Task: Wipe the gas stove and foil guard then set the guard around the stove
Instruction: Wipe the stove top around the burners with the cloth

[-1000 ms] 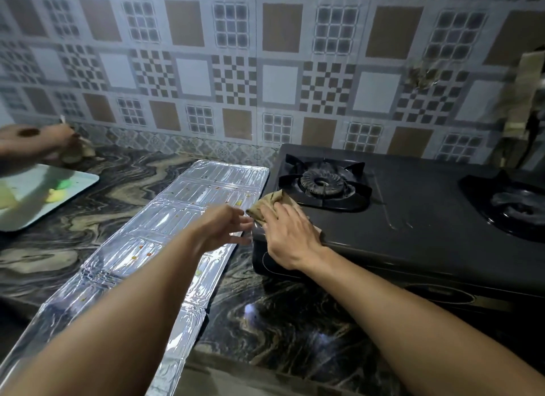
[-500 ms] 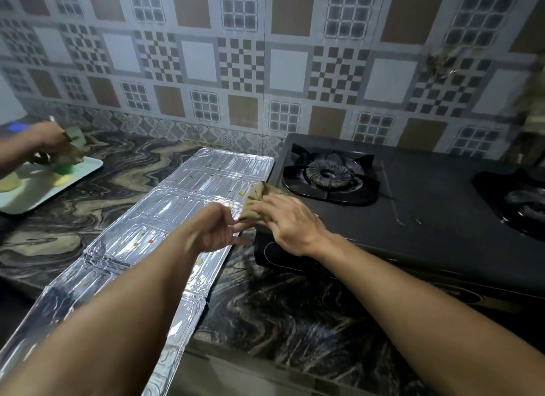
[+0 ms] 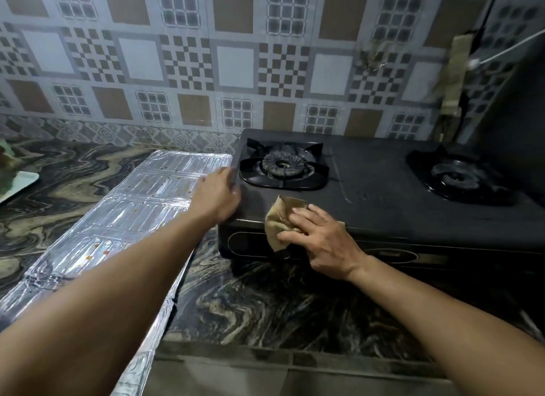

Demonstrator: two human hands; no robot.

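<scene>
A black two-burner gas stove (image 3: 380,195) stands on the marble counter against the tiled wall. My right hand (image 3: 321,236) presses a tan cloth (image 3: 280,218) on the stove's front left edge, fingers spread over it. My left hand (image 3: 216,193) rests on the stove's left edge beside the left burner (image 3: 283,167), fingers relaxed and blurred. The foil guard (image 3: 132,215) lies flat on the counter left of the stove, with small food specks on it.
A white tray (image 3: 17,186) sits at the far left edge, with another person's hand partly visible over it. The right burner (image 3: 460,177) is at the stove's far right. A cloth strip (image 3: 454,74) hangs on the wall at the right. Marble counter (image 3: 280,301) lies in front.
My right hand slid the cloth right along the stove's front edge. My left hand left the cloth and moved onto the stove's left edge. The view shifted, so the tray is mostly out of frame.
</scene>
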